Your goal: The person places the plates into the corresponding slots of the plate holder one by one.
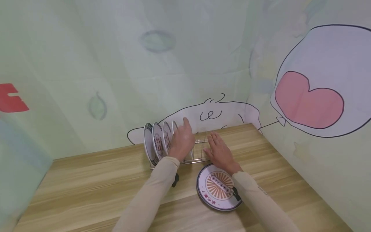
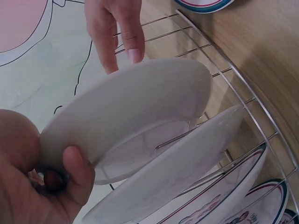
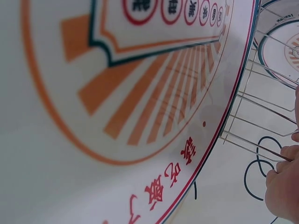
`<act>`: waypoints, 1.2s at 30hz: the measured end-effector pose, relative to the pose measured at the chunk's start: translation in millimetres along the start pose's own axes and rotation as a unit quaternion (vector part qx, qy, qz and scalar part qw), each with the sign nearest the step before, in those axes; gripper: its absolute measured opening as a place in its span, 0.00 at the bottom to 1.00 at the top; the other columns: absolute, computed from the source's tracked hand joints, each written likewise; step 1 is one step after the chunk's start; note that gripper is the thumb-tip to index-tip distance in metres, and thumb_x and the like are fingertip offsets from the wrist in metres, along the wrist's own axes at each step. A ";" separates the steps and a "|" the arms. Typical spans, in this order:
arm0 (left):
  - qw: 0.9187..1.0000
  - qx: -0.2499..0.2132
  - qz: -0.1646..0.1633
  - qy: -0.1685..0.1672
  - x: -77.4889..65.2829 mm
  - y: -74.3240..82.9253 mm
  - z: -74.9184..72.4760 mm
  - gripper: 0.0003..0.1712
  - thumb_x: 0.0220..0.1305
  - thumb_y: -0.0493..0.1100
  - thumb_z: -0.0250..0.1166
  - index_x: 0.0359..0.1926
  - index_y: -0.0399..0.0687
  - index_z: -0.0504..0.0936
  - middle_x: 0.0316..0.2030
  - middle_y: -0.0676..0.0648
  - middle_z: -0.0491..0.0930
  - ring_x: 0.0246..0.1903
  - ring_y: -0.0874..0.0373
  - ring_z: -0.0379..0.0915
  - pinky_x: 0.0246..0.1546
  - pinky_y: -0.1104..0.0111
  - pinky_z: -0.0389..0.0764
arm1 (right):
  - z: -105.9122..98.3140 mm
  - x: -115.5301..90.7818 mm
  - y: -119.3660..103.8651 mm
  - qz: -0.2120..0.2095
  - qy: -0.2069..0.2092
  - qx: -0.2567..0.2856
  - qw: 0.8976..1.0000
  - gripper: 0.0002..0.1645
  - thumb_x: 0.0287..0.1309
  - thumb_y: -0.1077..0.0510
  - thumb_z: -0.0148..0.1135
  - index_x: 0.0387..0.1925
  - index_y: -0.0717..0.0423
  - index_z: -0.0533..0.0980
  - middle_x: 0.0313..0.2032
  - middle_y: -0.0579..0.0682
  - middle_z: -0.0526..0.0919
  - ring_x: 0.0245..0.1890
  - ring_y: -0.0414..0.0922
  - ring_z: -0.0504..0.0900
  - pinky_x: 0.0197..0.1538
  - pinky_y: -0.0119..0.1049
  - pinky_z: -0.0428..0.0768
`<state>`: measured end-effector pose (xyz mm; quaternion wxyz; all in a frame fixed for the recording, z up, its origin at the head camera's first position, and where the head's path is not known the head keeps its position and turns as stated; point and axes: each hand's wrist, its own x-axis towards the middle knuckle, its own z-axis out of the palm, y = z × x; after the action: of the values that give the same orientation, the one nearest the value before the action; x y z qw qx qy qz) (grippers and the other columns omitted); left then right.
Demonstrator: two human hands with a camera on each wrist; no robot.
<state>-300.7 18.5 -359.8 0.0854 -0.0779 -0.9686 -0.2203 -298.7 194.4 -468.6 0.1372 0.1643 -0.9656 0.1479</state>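
Note:
A wire dish rack (image 1: 197, 160) stands against the back wall, with several white plates (image 1: 158, 141) on edge in its left part. My left hand (image 1: 181, 141) grips the rim of the rightmost plate (image 2: 135, 102), thumb on its pale underside; this plate leans beside another racked plate (image 2: 175, 163). My right hand (image 1: 220, 153) is at the rack's right end, fingers extended; in the left wrist view its fingertips are right at the held plate's upper rim. Below it, a patterned plate (image 1: 218, 187) with orange rays lies face up on the table, filling much of the right wrist view.
The wood-grain table (image 1: 101, 187) meets a pale printed wall covering (image 1: 116, 64) at the back and right. Small black pieces (image 1: 175, 180) show beside both forearms. Bare rack wires (image 3: 266, 116) extend near the right hand.

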 end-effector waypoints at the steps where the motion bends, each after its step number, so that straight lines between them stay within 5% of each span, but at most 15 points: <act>1: 1.000 0.000 0.000 -0.001 0.2 -0.5 2.3 0.43 0.66 0.34 0.57 0.77 0.35 0.47 0.16 0.47 0.74 0.11 0.59 0.68 0.08 0.72 0.67 | 0.0 -0.1 0.0 -0.001 0.000 0.002 1.000 0.38 0.75 0.44 0.46 0.74 0.65 0.58 0.75 0.66 0.55 0.77 0.62 0.53 0.77 0.54 0.56; 9: 1.000 0.023 0.009 0.007 2.3 0.0 14.1 0.44 0.66 0.34 0.60 0.76 0.33 0.48 0.15 0.49 0.72 0.10 0.60 0.65 0.08 0.74 0.66 | -0.5 0.5 0.7 -0.004 0.005 -0.004 1.000 0.38 0.75 0.44 0.47 0.74 0.65 0.57 0.75 0.66 0.56 0.77 0.61 0.53 0.77 0.54 0.56; 20: 0.999 0.033 -0.003 -0.005 5.0 3.0 17.4 0.45 0.64 0.34 0.60 0.76 0.32 0.48 0.16 0.48 0.73 0.12 0.60 0.67 0.10 0.74 0.68 | 0.8 -1.0 0.5 -0.002 0.009 0.008 1.000 0.38 0.74 0.45 0.49 0.74 0.65 0.58 0.75 0.66 0.56 0.77 0.61 0.53 0.77 0.54 0.55; 36: 0.996 0.089 0.020 0.011 7.8 3.1 18.7 0.42 0.64 0.34 0.61 0.74 0.28 0.52 0.20 0.44 0.77 0.16 0.56 0.72 0.14 0.72 0.73 | 2.1 -0.5 0.8 -0.007 0.014 -0.003 1.000 0.38 0.74 0.45 0.48 0.73 0.66 0.59 0.74 0.67 0.57 0.76 0.62 0.54 0.77 0.54 0.56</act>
<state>-310.2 30.4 -373.6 0.1068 -0.0870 -0.9816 -0.1326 -299.0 194.5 -470.9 0.1525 0.1685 -0.9627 0.1466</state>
